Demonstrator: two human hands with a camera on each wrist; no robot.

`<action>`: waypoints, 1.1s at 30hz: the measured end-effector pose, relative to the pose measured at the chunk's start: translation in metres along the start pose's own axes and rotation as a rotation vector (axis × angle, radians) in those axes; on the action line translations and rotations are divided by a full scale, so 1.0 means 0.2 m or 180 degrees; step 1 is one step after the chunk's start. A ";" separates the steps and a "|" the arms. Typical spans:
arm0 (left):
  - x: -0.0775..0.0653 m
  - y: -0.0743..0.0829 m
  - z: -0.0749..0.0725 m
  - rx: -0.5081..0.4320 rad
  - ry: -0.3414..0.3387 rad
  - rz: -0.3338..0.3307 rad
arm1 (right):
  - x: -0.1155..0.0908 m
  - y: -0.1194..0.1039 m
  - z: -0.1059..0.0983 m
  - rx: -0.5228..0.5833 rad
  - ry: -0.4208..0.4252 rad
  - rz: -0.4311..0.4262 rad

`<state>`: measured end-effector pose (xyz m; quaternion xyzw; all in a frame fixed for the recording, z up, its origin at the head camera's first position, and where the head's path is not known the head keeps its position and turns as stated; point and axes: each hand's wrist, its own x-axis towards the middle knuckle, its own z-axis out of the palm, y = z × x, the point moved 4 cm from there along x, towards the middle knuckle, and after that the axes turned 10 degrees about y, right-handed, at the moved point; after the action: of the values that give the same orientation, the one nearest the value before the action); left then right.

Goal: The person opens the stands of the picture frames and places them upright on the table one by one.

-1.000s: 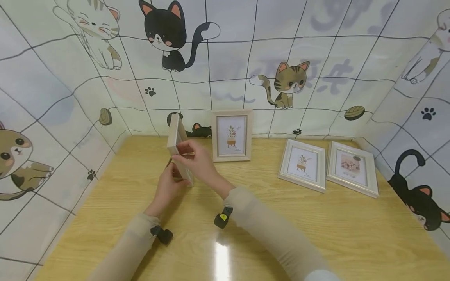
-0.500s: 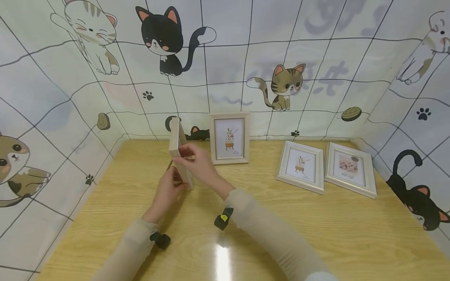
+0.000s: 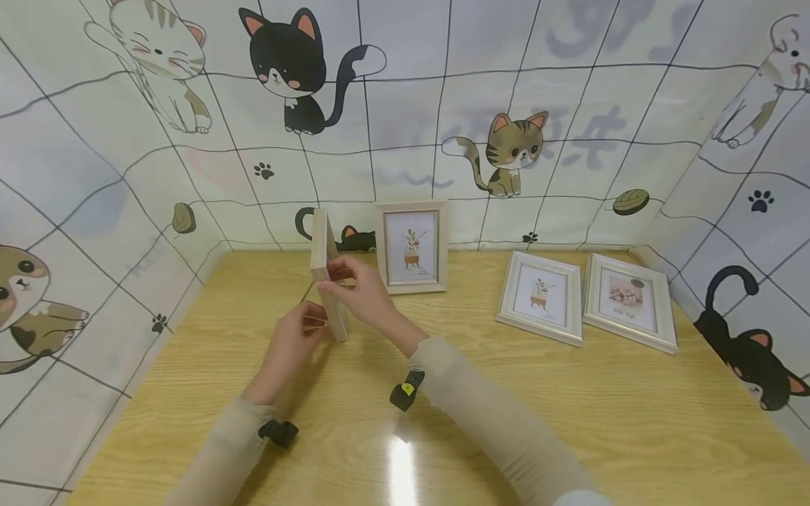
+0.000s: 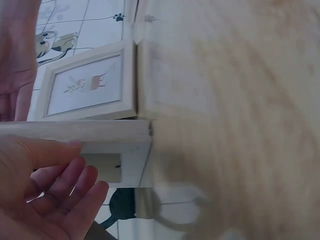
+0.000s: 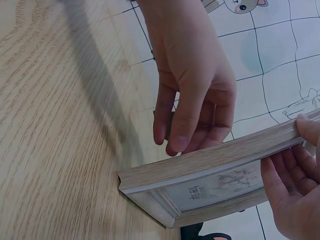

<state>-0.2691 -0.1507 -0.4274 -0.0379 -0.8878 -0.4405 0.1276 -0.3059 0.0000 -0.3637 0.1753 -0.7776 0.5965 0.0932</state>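
The left hand point(image 3: 294, 339), its fingers loosely bent and apart, seems to grip nothing; whether they touch the frame beside them I cannot tell. Just right of those fingers, the edge-on picture frame point(image 3: 335, 310) stands upright on the surface point(image 3: 569, 400). The right hand point(image 3: 362, 292) pinches its near side between thumb and fingers. Beyond those fingers, to their right, stands a plant-picture frame point(image 3: 411, 279). Well right of them lie a second plant-print frame point(image 3: 541, 324) and a pink-print frame point(image 3: 626, 335).
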 end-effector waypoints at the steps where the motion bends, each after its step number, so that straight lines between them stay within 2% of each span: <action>1: 0.00 0.00 -0.01 -0.0010 0.0020 0.0019 | 0.00 0.00 0.00 -0.0004 0.0000 0.0001; 6: 0.03 0.05 -0.08 -0.0030 0.0152 0.0193 | 0.00 0.00 -0.02 -0.0006 0.0014 0.0034; 12: 0.07 0.06 -0.14 -0.0015 0.0324 0.0259 | 0.00 0.00 -0.03 0.0014 -0.0006 0.0021; 22: 0.12 0.04 -0.10 -0.0014 0.0166 0.0427 | 0.00 0.01 -0.02 -0.0009 -0.0018 -0.0033; 33: 0.13 0.03 -0.08 0.0116 0.0190 0.0486 | 0.00 0.02 -0.01 0.0022 -0.0059 -0.0002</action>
<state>-0.2902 -0.1602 -0.4065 -0.0900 -0.8860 -0.4142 0.1879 -0.3076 0.0034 -0.3665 0.1814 -0.7764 0.5975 0.0856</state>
